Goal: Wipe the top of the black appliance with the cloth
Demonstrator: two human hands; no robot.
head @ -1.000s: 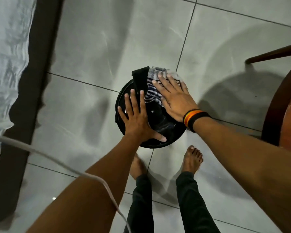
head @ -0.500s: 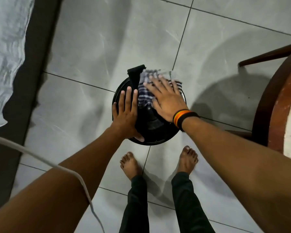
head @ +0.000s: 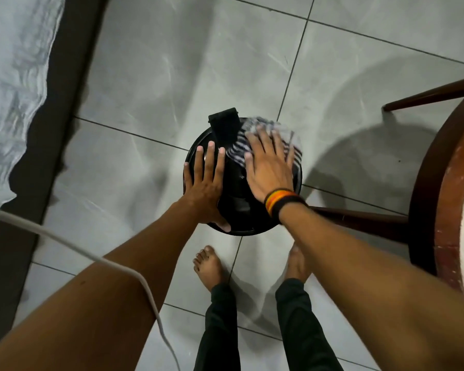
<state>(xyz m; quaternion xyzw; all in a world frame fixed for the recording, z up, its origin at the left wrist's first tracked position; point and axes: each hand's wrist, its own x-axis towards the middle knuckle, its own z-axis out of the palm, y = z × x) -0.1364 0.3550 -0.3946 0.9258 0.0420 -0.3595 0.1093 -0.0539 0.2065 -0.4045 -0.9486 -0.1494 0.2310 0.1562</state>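
A round black appliance (head: 239, 210) stands on the tiled floor, seen from above, with a black handle (head: 224, 124) at its far edge. My left hand (head: 205, 188) lies flat on the left side of its lid, fingers spread. My right hand (head: 269, 167) presses flat on a striped grey cloth (head: 292, 145) on the lid's far right part. The cloth is blurred and mostly hidden under the palm. A striped wristband sits on my right wrist.
A round wooden table (head: 447, 199) with dark legs stands close on the right, one leg (head: 359, 220) reaching toward the appliance. A white cable (head: 97, 261) crosses my left forearm. A dark mat with pale fabric (head: 11, 76) lies at left. My bare feet (head: 209, 266) stand just behind the appliance.
My right hand has slid the cloth across the far part of the lid, turning more upright. My left hand stays flat on the lid. The camera has shifted left, showing more table.
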